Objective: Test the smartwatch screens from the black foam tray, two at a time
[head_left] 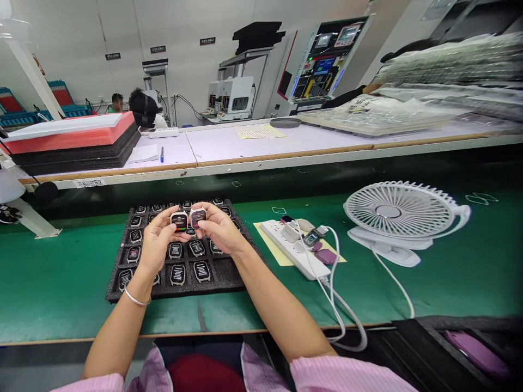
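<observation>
Black-screened smartwatches [178,222] are pinched narrowly by their edges in the left hand [157,242] and right hand [220,228], above the foam tray [229,280], screens left uncovered.

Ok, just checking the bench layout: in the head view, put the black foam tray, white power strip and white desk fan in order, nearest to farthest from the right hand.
From the right hand:
1. black foam tray, directly beneath it
2. white power strip, to its right
3. white desk fan, farther right

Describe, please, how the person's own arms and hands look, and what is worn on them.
The left hand and right hand are bare, without gloves, and the forearms are bare too. Pale pink sleeves cover the upper arms. A thin silver bangle circles the left wrist.
</observation>
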### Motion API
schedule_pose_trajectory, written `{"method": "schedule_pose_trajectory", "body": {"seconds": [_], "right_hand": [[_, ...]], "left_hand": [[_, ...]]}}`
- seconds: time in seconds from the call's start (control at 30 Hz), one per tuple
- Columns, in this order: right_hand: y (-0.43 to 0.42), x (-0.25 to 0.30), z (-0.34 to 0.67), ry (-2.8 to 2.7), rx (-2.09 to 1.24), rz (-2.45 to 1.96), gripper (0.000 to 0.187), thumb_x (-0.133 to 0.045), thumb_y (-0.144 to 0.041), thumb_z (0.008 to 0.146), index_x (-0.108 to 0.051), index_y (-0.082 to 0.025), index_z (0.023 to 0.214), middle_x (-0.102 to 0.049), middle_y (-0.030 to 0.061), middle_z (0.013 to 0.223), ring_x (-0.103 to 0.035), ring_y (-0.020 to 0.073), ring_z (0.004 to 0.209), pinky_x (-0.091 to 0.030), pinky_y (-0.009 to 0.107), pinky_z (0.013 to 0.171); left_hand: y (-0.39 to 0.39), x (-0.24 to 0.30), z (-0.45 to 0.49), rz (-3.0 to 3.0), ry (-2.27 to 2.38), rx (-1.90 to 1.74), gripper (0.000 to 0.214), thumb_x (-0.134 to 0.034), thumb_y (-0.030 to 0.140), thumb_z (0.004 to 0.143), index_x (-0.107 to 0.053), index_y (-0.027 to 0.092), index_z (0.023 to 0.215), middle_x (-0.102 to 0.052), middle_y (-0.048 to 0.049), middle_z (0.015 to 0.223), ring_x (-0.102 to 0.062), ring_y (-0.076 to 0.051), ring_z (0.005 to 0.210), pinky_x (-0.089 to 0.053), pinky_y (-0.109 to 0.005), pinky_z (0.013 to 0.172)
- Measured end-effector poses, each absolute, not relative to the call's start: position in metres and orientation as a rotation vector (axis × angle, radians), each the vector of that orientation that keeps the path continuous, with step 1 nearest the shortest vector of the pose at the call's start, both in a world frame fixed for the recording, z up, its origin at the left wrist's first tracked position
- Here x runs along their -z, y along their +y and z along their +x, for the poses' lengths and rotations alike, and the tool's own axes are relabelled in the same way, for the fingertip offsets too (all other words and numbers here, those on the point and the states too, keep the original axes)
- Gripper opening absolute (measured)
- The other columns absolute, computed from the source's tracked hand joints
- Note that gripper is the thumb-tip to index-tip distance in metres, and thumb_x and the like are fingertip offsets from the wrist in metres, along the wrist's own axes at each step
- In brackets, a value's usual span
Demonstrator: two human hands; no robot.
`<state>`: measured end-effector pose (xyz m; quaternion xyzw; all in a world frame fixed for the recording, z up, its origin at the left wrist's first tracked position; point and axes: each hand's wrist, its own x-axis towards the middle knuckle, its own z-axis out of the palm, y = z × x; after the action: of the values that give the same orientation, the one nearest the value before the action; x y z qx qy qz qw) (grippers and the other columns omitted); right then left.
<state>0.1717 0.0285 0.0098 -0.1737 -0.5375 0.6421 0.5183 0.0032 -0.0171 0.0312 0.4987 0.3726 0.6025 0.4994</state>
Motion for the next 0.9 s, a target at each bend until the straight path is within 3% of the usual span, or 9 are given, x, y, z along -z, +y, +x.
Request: {"method": "schedule_pose_trajectory", "body": {"seconds": [0.27, 0.43, 0.6, 0.7, 0.8, 0.9], "right_hand": [[0.023, -0.007, 0.173, -1.267, -1.469, -0.534, 0.033, -0.079, -0.035, 0.074, -0.06, -0.022, 0.097, -0.065, -0.0028, 0.077, -0.049, 0.0073, 0.051, -0.041, 0.021, 0.045], [0.005, 0.0, 0.201, -1.212, -1.571, -0.603, 0.03, -0.068, -0.029, 0.079, -0.061, -0.021, 0.107, -0.068, -0.0011, 0.079, -0.056, 0.0104, 0.051, -0.045, 0.026, 0.05], [-0.015, 0.018, 0.244, -1.152, -1.593, -0.662, 0.051, -0.064, -0.014, 0.073, -0.053, -0.022, 0.123, -0.07, 0.0018, 0.092, -0.065, 0.0131, 0.062, -0.049, 0.028, 0.059], [-0.026, 0.033, 0.269, -1.265, -1.558, -0.755, 0.063, -0.069, -0.015, 0.075, -0.045, -0.023, 0.133, -0.066, 0.0041, 0.102, -0.066, 0.0128, 0.068, -0.051, 0.028, 0.063], [-0.037, 0.043, 0.289, -1.456, -1.466, -0.914, 0.058, -0.069, -0.02, 0.078, -0.045, -0.022, 0.131, -0.063, 0.0044, 0.101, -0.066, 0.0143, 0.07, -0.053, 0.03, 0.065], [-0.043, 0.049, 0.303, -1.749, -1.116, -1.103, 0.046, -0.067, -0.022, 0.08, -0.054, -0.022, 0.125, -0.062, 0.0071, 0.103, -0.064, 0.0193, 0.08, -0.055, 0.037, 0.073]], "left_hand": [[-0.016, -0.025, 0.009, 1.221, 0.951, -1.429, 0.047, -0.07, 0.041, 0.077, -0.064, 0.015, 0.115, -0.071, -0.0035, 0.088, -0.071, -0.016, 0.055, -0.06, -0.028, 0.053], [-0.018, -0.014, 0.03, 1.263, 0.963, -1.355, 0.046, -0.077, 0.035, 0.071, -0.062, 0.015, 0.109, -0.07, -0.0025, 0.088, -0.066, -0.011, 0.05, -0.055, -0.023, 0.049], [-0.022, 0.008, 0.059, 1.25, 0.886, -1.16, 0.061, -0.077, 0.019, 0.067, -0.051, 0.019, 0.122, -0.066, -0.0066, 0.113, -0.069, -0.01, 0.069, -0.06, -0.028, 0.07], [-0.026, 0.023, 0.069, 1.419, 0.897, -0.968, 0.055, -0.07, 0.016, 0.072, -0.048, 0.019, 0.122, -0.066, -0.0082, 0.113, -0.069, -0.014, 0.078, -0.058, -0.035, 0.078], [-0.033, 0.035, 0.074, 1.91, 1.073, -0.807, 0.041, -0.068, 0.017, 0.074, -0.056, 0.019, 0.113, -0.066, -0.0077, 0.106, -0.063, -0.023, 0.093, -0.053, -0.044, 0.089], [-0.038, 0.041, 0.075, 2.334, 1.265, -0.683, 0.039, -0.073, 0.025, 0.074, -0.063, 0.02, 0.112, -0.06, -0.01, 0.113, -0.052, -0.03, 0.108, -0.044, -0.052, 0.097]]}}
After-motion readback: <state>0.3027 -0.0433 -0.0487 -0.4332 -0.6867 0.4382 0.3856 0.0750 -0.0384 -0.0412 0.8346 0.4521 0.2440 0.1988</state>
